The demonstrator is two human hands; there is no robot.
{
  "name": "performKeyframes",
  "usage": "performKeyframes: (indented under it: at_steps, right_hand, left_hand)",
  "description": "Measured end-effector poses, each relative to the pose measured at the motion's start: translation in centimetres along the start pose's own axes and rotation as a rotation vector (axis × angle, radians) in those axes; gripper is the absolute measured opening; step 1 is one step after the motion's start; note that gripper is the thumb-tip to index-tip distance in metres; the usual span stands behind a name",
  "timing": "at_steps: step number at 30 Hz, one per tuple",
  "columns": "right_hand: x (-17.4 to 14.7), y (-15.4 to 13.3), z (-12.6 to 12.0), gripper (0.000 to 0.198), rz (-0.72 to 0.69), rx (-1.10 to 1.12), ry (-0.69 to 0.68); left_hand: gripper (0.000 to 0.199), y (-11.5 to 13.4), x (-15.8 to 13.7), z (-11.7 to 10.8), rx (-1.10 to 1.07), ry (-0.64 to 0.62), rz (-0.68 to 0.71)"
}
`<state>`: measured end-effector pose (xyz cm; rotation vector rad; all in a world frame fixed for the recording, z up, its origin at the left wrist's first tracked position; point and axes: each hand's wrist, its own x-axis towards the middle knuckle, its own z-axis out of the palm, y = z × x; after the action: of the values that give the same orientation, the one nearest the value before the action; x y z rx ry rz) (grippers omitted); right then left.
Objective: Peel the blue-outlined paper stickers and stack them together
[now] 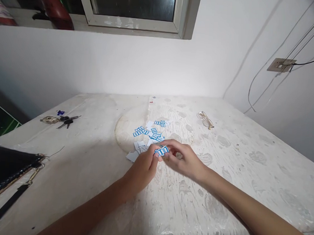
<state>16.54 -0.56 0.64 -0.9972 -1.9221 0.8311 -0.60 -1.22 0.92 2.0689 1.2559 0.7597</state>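
My left hand (144, 165) is closed, pinching a small white paper piece printed with blue rectangles (161, 150) between thumb and fingers. From the other side my right hand (183, 159) bends its fingers round the right end of the same piece, thumb and fingertips at its edge. Just beyond both hands lies a loose heap of similar blue-printed paper pieces (156, 134). Plain white paper pieces (132, 155) stick out of the heap beside my left hand, partly hidden by it.
A bunch of keys (67, 120) lies at the left, with a black bag (8, 168) nearer me. Toward the right back sits a coiled cable (206, 120). The covered table (223, 164) meets a white wall with a socket (281, 65) and hanging wires.
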Motion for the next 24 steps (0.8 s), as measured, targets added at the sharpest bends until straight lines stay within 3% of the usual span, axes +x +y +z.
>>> performKeyframes:
  at_steps: [6, 10, 16, 24]
  right_hand:
    - [0.3, 0.7, 0.8, 0.023, 0.069, 0.17, 0.027]
    - [0.6, 1.2, 0.8, 0.023, 0.057, -0.046, 0.093]
    - [1.0, 1.9, 0.8, 0.027, -0.003, -0.23, 0.081]
    - [1.1, 1.9, 1.0, 0.036, -0.148, -0.199, 0.049]
  left_hand:
    - [0.02, 0.0, 0.4, -0.4, 0.557, 0.014, 0.177]
    - [0.023, -0.2, 1.4, -0.7, 0.791, 0.008, 0.183]
    - [0.025, -0.9, 1.9, -0.6, 0.896, -0.026, 0.211]
    - [0.027, -1.2, 1.7, -0.2, 0.873, -0.012, 0.219]
